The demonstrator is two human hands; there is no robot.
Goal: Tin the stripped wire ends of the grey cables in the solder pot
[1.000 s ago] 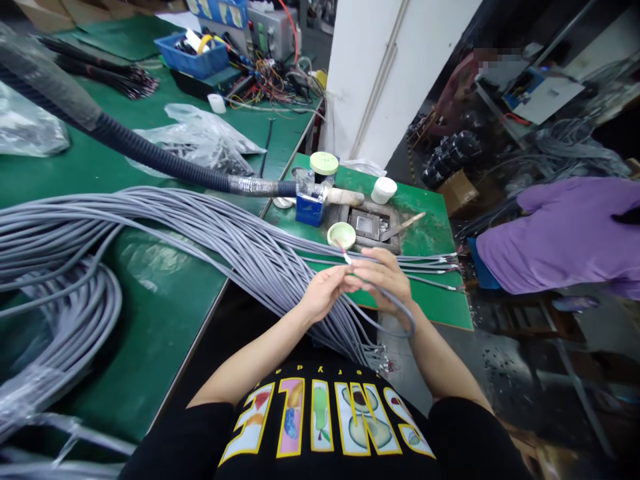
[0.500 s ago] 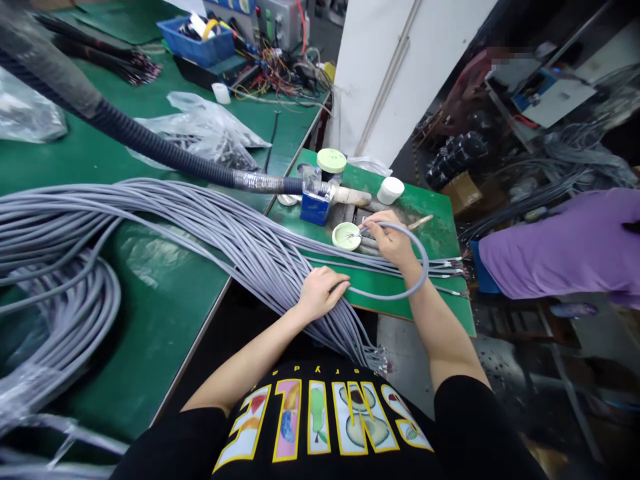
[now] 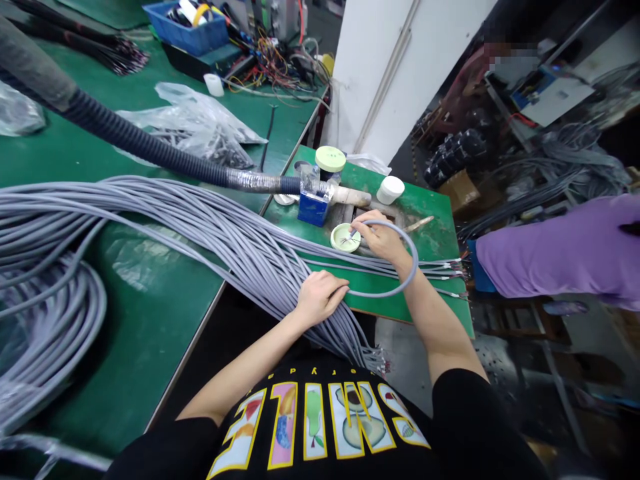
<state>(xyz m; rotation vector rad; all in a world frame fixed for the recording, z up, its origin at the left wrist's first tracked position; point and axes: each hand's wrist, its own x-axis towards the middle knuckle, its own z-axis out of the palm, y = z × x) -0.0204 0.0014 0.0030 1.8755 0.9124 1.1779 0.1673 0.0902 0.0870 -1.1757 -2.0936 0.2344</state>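
Note:
A grey cable bends in a loop between my two hands. My right hand is closed on it near its stripped end, whose thin wires reach into a small pale-green dish. My left hand is closed on the same cable further back, resting on a thick bundle of grey cables. Several cables with bare wire ends lie past my right wrist on the green board. The bundle's other ends hang over the edge near my shirt.
A ribbed hose ends in a nozzle beside a blue box. A white cup and a green-lidded jar stand behind the dish. Plastic bags and a blue bin sit on the table. A person in purple is at right.
My right hand has moved slightly left and down, bringing the cable's wire ends further into the dish. The cable loop has shifted left. My left hand stays almost in place.

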